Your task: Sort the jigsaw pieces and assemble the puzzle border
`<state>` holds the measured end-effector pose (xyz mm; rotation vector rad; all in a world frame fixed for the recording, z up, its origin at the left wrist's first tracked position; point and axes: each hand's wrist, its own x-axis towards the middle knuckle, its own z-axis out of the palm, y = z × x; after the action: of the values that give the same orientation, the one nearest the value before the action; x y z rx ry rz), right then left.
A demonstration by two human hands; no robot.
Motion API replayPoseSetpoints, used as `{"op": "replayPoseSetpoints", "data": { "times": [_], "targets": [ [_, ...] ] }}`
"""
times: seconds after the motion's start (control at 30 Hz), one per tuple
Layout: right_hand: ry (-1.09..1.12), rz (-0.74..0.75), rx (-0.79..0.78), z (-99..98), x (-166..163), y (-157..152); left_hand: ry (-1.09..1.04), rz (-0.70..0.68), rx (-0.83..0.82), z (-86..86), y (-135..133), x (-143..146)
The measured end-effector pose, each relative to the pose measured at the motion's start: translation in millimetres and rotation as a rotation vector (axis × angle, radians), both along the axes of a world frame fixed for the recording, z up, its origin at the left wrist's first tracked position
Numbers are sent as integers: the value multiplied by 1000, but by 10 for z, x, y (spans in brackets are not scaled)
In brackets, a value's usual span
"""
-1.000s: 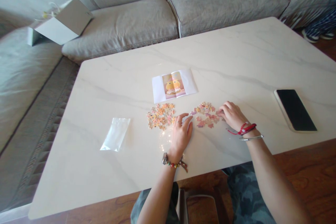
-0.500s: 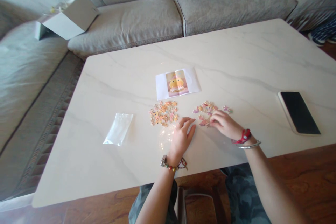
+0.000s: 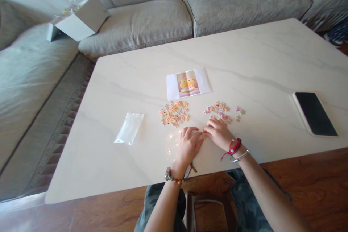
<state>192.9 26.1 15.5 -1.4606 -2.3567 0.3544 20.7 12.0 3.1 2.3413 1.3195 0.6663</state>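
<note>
My left hand point(image 3: 188, 145) rests low over the table with its fingers curled and the thumb drawn in. Close against its fingertips, my right hand point(image 3: 219, 134) pinches downward. A small pale puzzle piece shows between the two hands, largely covered by the fingers. Beyond my left hand spreads a heap of orange and yellow puzzle pieces point(image 3: 174, 114). A looser group of pink, purple and yellow pieces point(image 3: 218, 107) lies just past my right hand, with a few separate pieces point(image 3: 239, 110) to its right.
A creased sheet with a printed yellow character picture point(image 3: 188, 82) lies behind the pieces. To the left is a clear plastic bag point(image 3: 129, 128); far right, a phone point(image 3: 316, 114). A grey sofa point(image 3: 152, 21) with a white box point(image 3: 83, 18) stands behind the marble-patterned table point(image 3: 130, 76).
My right hand has moved left, away from the pink pieces, to meet my left hand's fingertips. The left fingers have curled in more. The whole view has shifted slightly.
</note>
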Motion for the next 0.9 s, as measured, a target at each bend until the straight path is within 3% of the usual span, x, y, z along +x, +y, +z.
{"op": "replayPoseSetpoints", "data": {
  "times": [0.27, 0.37, 0.5, 0.9],
  "targets": [
    [222, -392, 189, 22, 744, 239, -18, -36, -4, 95, 38, 67],
    [196, -350, 131, 8, 939, 235, -7, -78, -16, 107, 69, 61],
    [155, -271, 64, -35, 962, 195, -9, -99, -16, 83, 104, 34],
    [146, -323, 93, -117, 929, 232, -71, -124, 1, 17, 168, 54]
  ]
}}
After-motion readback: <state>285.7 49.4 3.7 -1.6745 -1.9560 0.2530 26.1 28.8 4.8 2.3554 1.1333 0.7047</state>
